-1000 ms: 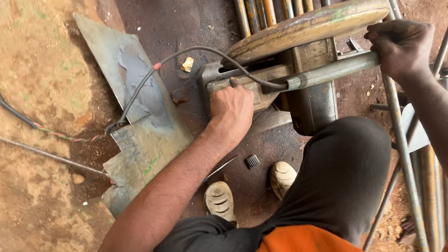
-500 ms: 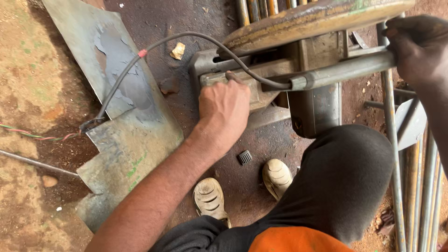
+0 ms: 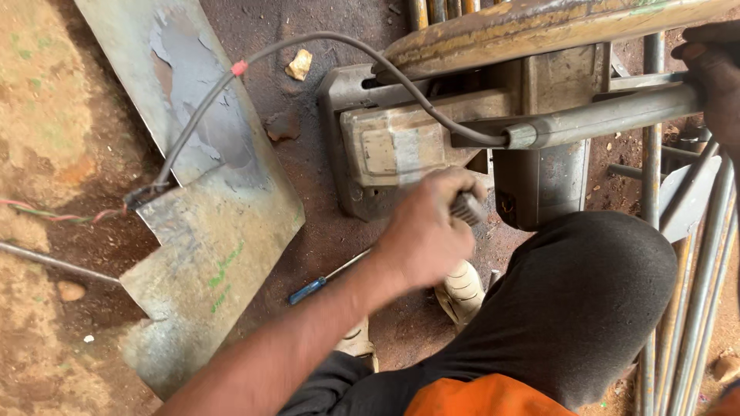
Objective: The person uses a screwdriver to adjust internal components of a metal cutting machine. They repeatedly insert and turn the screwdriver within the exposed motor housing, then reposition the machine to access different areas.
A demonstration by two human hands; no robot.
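Observation:
My left hand (image 3: 428, 231) is closed around a small grey ribbed piece (image 3: 467, 206), just below the motor housing (image 3: 393, 142) of a worn cut-off saw; the hand is motion-blurred. At the top right edge, my right hand (image 3: 713, 73) grips the end of the saw's long grey handle bar (image 3: 601, 115). The rusty blade guard (image 3: 539, 27) spans the top. A grey cable (image 3: 308, 46) with a red band runs from the handle to the left. My bent knee in dark trousers (image 3: 586, 300) and a pale shoe (image 3: 462, 289) are below the saw.
A large scuffed metal sheet (image 3: 208, 192) lies on the dirt at left. A blue-handled screwdriver (image 3: 308, 291) rests on the dark ground by my forearm. Several long steel rods (image 3: 694, 293) run along the right side. Thin wires (image 3: 46, 209) cross the soil at far left.
My left hand left the motor housing, dropped lower and now holds the ribbed piece that lay on the ground. The view moved closer. The right hand kept its grip on the handle.

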